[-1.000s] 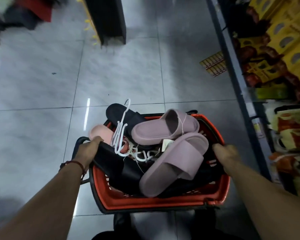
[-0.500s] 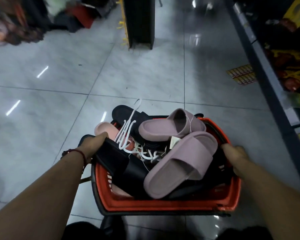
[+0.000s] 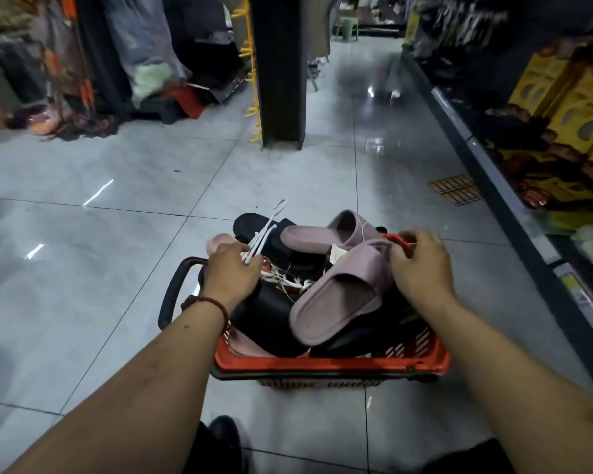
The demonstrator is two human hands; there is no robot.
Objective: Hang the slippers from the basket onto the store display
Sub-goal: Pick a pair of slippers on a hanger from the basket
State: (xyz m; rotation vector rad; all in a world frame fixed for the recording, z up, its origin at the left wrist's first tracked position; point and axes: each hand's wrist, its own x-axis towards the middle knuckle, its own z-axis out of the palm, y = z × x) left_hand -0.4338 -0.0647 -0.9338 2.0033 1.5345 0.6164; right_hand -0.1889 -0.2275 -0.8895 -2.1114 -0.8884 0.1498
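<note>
An orange basket (image 3: pixel 326 362) stands on the tiled floor just in front of me, piled with slippers. Two mauve slippers (image 3: pixel 339 299) lie on top, over black slippers (image 3: pixel 271 316) and a pink one (image 3: pixel 220 241). White plastic hangers (image 3: pixel 266 230) stick up from the pile at the left. My left hand (image 3: pixel 228 271) curls its fingers round the hangers' stems. Over the far right of the pile, my right hand (image 3: pixel 421 268) pinches the strap end of the nearer mauve slipper, close to the basket rim. A black display post (image 3: pixel 281 70) with yellow hooks (image 3: pixel 250 80) stands ahead.
The basket's black handle (image 3: pixel 172 295) hangs down on its left side. Shelves of packaged goods (image 3: pixel 562 114) run along the right. Hanging clothes and bags (image 3: pixel 83 63) fill the left. A striped packet (image 3: pixel 456 189) lies on the floor by the shelf. My shoe (image 3: pixel 225 436) is below the basket.
Both hands have left the basket's sides and moved onto its load: the left to the hangers, the right to the mauve slipper. The view has tilted up towards the display post.
</note>
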